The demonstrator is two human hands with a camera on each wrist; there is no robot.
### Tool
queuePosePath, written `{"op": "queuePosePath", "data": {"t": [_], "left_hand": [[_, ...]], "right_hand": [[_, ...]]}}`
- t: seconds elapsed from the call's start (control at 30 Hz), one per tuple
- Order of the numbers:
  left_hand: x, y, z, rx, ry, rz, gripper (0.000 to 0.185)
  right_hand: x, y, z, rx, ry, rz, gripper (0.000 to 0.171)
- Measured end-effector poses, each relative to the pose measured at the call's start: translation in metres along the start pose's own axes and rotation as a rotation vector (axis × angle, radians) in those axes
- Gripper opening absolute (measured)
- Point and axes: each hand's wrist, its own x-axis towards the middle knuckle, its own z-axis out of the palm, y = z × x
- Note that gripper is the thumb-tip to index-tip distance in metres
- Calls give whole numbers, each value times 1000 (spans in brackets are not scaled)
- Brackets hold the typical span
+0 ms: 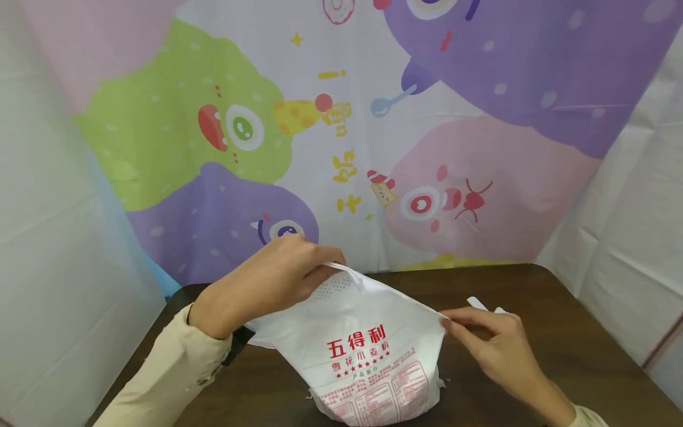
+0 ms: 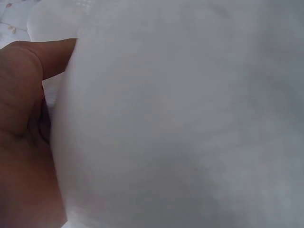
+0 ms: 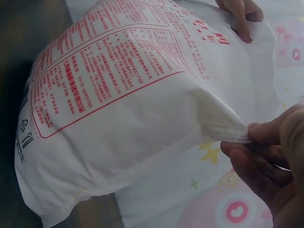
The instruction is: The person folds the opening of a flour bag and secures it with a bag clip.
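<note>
A white flour bag (image 1: 381,350) with red printing stands on the dark table, its lower part bulging and its upper part flattened. Up at the left end of its top edge, my left hand (image 1: 274,276) grips the bag's material, fingertips partly hidden. My right hand (image 1: 498,347) pinches the upper right corner between thumb and fingers, and the edge is stretched between both hands. In the right wrist view the pinched corner (image 3: 228,133) shows a folded, stitched-looking strip. Blurred white bag material (image 2: 180,123) fills most of the left wrist view, beside the left hand (image 2: 23,95).
Behind my right hand lies a white object (image 1: 476,303), mostly hidden, on the dark brown table (image 1: 576,350). A cloth printed with cartoon monsters (image 1: 341,148) hangs at the back, and white sheets (image 1: 58,237) close in both sides.
</note>
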Motion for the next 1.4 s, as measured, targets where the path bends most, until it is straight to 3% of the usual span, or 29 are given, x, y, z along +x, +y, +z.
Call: {"op": "queuePosePath", "data": {"t": [0.23, 0.43, 0.63, 0.8, 0.9, 1.03, 1.17, 1.23, 1.4], "left_hand": [[-9, -6, 1, -31, -11, -30, 15], [-12, -5, 2, -25, -15, -37, 11], [-10, 10, 3, 3, 7, -3, 11], [-2, 20, 7, 54, 15, 30, 2], [1, 19, 8, 71, 15, 18, 11], [0, 15, 10, 75, 8, -6, 16], [-2, 12, 12, 62, 24, -3, 19], [-3, 11, 13, 66, 40, 12, 28], [-8, 5, 16, 90, 76, 45, 41]], "right_hand": [[0, 3, 2, -19, 44, -112, 40], [5, -3, 3, -66, -3, -77, 38], [14, -13, 6, -112, -94, -52, 35], [19, -14, 5, -143, -104, -54, 33], [20, -12, 4, -147, -86, -69, 34], [18, -6, 6, -131, -38, -145, 33], [15, 1, 11, -136, 14, -275, 15], [14, 2, 12, -153, 37, -321, 24], [12, -3, 16, -334, 97, -391, 35]]}}
